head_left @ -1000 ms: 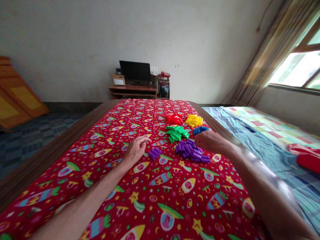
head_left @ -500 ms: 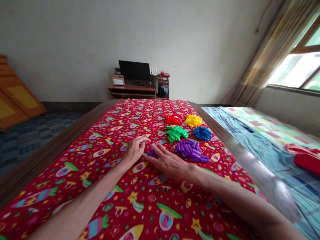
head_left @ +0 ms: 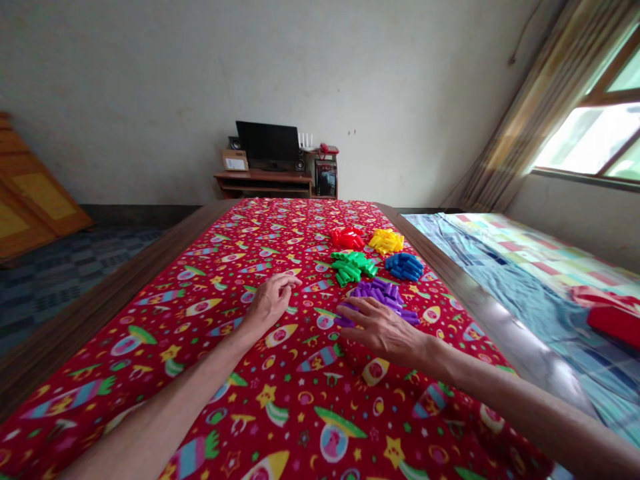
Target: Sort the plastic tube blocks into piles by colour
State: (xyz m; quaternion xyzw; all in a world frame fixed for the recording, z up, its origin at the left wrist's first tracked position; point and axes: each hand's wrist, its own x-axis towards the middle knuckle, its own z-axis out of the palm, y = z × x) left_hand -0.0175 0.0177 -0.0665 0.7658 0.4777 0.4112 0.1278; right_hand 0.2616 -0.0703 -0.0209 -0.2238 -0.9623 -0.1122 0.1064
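My right hand (head_left: 383, 330) reaches over the near-left side of a pile of purple tube-like pieces (head_left: 384, 293). Its fingers are stretched out and apart, with a few purple pieces just beyond them, partly hidden. My left hand (head_left: 270, 300) rests on the red patterned cloth (head_left: 330, 393), loosely bent, fingers pointing right; nothing shows in it. Behind the purple pile are separate piles of green pieces (head_left: 353, 267), blue pieces (head_left: 404, 267), red pieces (head_left: 347, 237) and yellow pieces (head_left: 387, 241).
The cloth covers a long table with a dark wooden edge (head_left: 500, 327) on the right. Beyond that edge is a bed (head_left: 530, 267) with a red object (head_left: 615, 327) on it. Against the far wall stands a desk (head_left: 265, 179) with a monitor (head_left: 267, 143).
My right hand has moved right, and the small group of purple pieces by its fingers has shifted to the purple pile. My left hand has stayed in place.
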